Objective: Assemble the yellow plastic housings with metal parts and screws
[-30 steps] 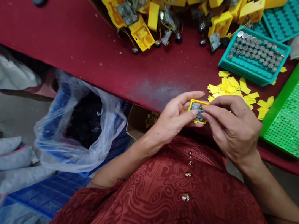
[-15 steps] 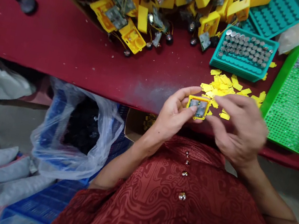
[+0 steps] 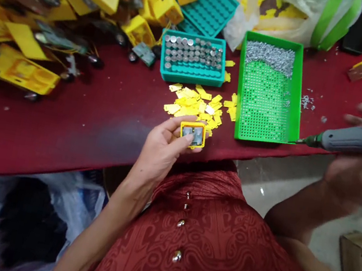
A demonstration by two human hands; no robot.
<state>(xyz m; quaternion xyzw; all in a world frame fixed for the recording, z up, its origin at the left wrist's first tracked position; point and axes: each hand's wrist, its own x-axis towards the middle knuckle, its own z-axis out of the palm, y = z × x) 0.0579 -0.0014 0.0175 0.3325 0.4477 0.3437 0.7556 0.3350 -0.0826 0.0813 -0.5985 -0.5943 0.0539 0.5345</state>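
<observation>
My left hand is closed around a small yellow plastic case, its open side facing up. My thumb presses on the circuit board inside the case. Far to the right, my right hand is blurred around a grey electric screwdriver. Its fingers are stretched out and apart beyond the tool, and a firm grip is not visible. The screwdriver's thin tip reaches the near right corner of the green tray. Small yellow covers lie loosely just beyond my left hand.
Button cells fill part of a teal tray behind the covers. Silver screws heap at the green tray's far end. Yellow cases with wired boards pile up at the left. A cardboard box sits on the floor at right.
My right hand has left the yellow case and swung far right to the screwdriver. My left hand still holds the case. The view has turned to the right.
</observation>
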